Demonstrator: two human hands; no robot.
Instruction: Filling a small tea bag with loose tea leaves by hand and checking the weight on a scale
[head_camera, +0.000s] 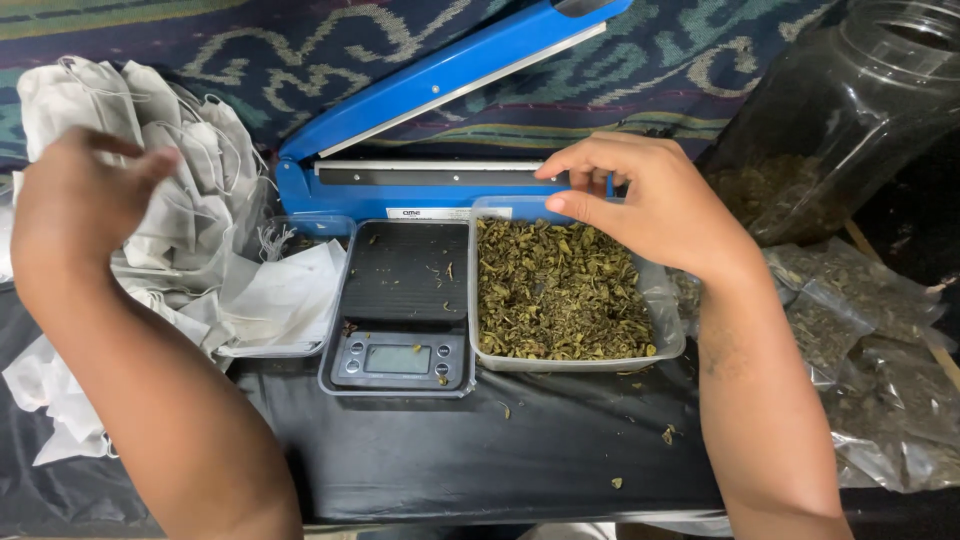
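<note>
L hand (80, 195) reaches into the pile of white filter bags (190, 190), fingers curled, grip on a bag not discernible. R hand (650, 205) hovers over the clear tray of dried leaves (560, 290), fingers pinched, apparently empty. Tray sits just beside the digital scale (400, 305), blue heat sealer (430, 130) behind.

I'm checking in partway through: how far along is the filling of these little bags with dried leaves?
Done: sealed clear packets of leaves lie at the right. In hand: the left hand reaches into the pile of empty white filter bags; the right hand hovers over the tray of dried leaves. Left: the scale platform holds only crumbs, the blue heat sealer stands open, and the tray is still full.
</note>
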